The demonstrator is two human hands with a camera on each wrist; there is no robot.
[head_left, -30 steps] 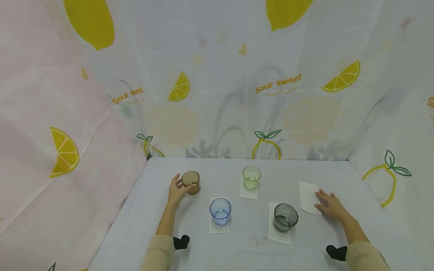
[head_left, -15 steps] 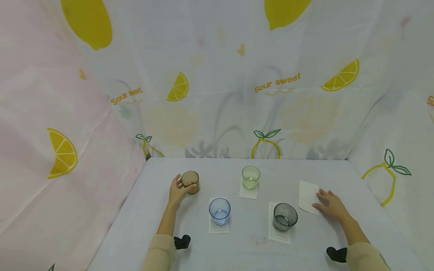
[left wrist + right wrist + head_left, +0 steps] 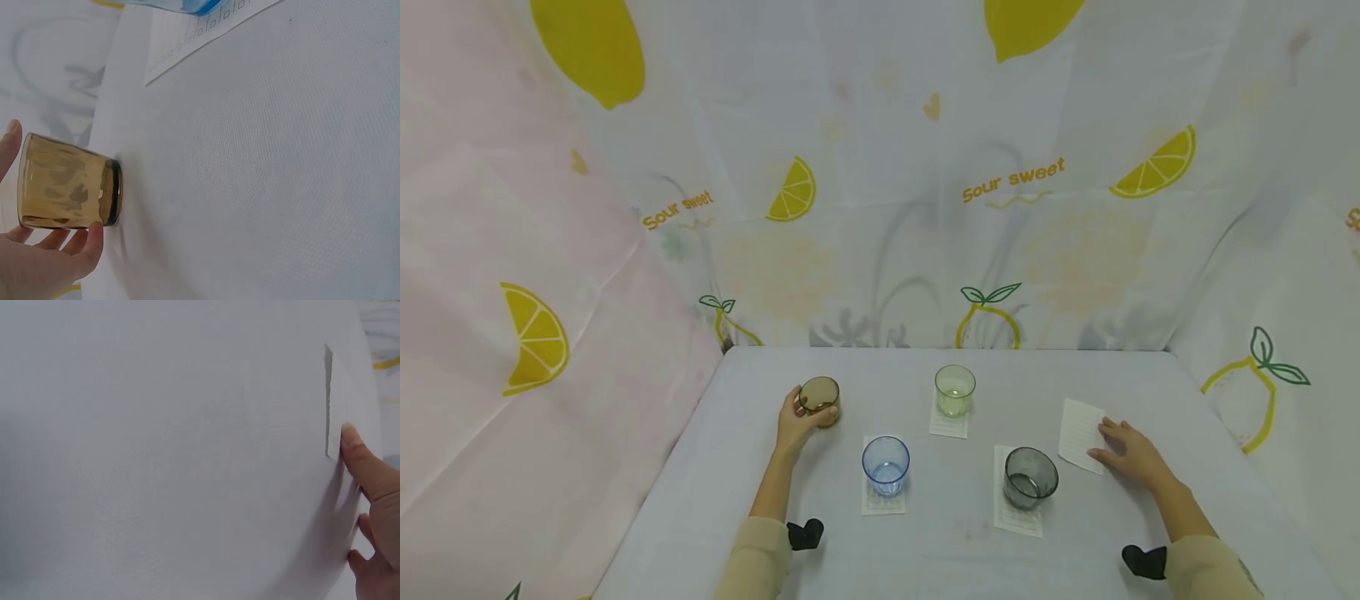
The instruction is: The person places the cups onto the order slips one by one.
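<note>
My left hand (image 3: 794, 428) holds an amber glass (image 3: 821, 402) at the far left, fingers along one side and thumb on the other. In the left wrist view the glass (image 3: 65, 181) stands with its thick dark base on the white table, fingertips against its wall. My right hand (image 3: 1135, 455) is at the near-right edge of a white paper slip (image 3: 1081, 433), fingers spread and relaxed. From the right wrist, the thumb (image 3: 357, 453) rests at the edge of the slip (image 3: 342, 403), while the other fingers are partly hidden.
Between my hands, a blue glass (image 3: 887, 468), a green glass (image 3: 955, 392) and a grey glass (image 3: 1031, 479) stand upright, each on a printed paper slip. A lemon-patterned cloth (image 3: 880, 192) hangs behind and beside the white table (image 3: 940, 575).
The paper slip under my right hand has shifted and turned slightly leftward. My left fingers have come in closer round the amber glass. The other glasses stay in place.
</note>
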